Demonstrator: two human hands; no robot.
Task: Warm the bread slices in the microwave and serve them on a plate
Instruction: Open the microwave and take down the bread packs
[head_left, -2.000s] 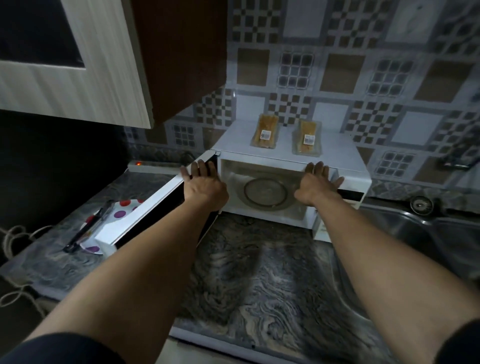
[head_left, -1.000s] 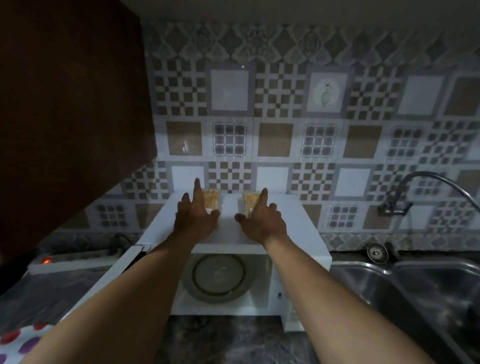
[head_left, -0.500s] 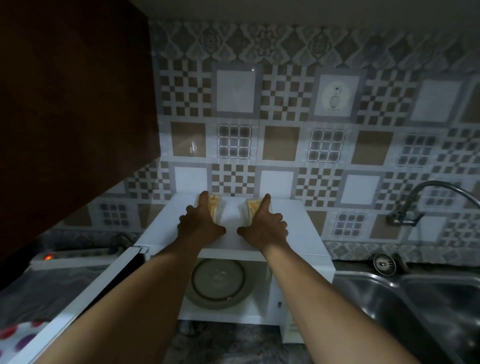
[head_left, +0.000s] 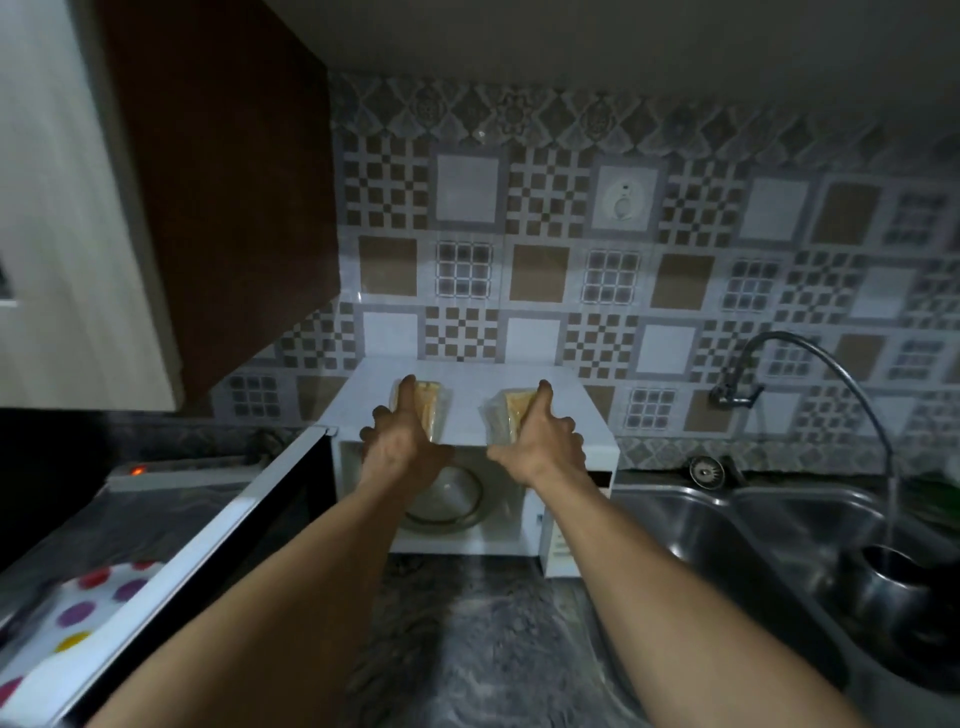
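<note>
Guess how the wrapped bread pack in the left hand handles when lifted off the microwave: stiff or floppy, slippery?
The left bread pack looks like soft slices in clear film, so probably light and squashy under a firm pinch. The film looks glossy, so it may slide in the left hand. It appears long and thin, so it may sag if held by one end.

We see two bare forearms, no sleeves visible; left hand (head_left: 400, 447) and right hand (head_left: 543, 447) bare, no rings, watch or gloves.
</note>
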